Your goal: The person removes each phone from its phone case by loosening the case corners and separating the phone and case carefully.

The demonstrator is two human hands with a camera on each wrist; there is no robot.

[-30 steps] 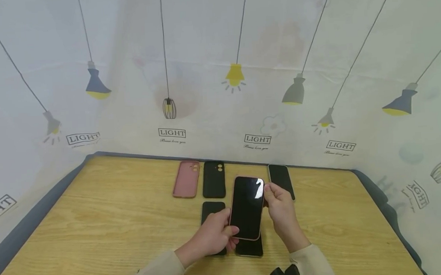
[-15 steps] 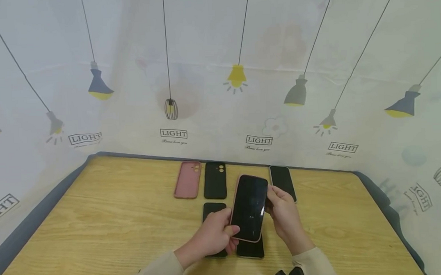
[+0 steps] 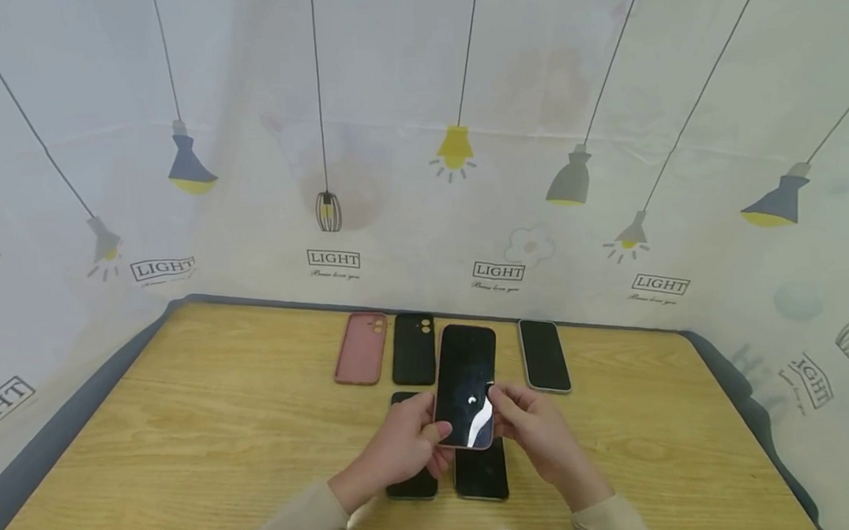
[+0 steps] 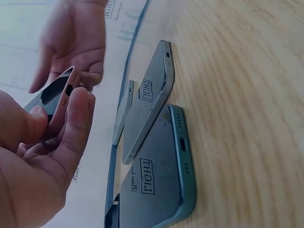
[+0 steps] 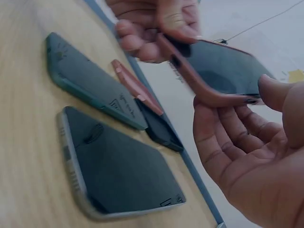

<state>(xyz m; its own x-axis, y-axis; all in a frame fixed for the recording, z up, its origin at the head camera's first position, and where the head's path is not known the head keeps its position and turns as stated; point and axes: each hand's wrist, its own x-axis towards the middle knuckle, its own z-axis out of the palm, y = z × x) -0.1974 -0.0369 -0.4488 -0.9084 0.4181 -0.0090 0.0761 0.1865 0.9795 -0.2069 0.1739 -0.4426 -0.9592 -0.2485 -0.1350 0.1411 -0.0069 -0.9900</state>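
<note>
A phone (image 3: 465, 374) with a dark, glossy screen is held up above the table, screen facing up. A pink case (image 5: 211, 97) wraps its edges. My left hand (image 3: 402, 446) grips its lower left corner, thumb over the screen's edge and fingers beneath. On the opposite side, my right hand (image 3: 542, 438) pinches the lower right edge, its thumb (image 5: 275, 92) at the rim and its fingers below. Under the hands lie a green-edged phone (image 4: 186, 166) and a silver-edged phone (image 3: 481, 470). The held phone's back is hidden.
At the table's far edge lie an empty pink phone case (image 3: 360, 348) and a black phone case (image 3: 413, 349). Another pale-edged phone (image 3: 545, 355) lies to their right. A printed curtain (image 3: 402, 76) stands behind the wooden table (image 3: 225, 416).
My right hand has slid down the phone's right edge, from its upper part to its lower part. The phone has shifted slightly up and left, and its screen reflection has moved.
</note>
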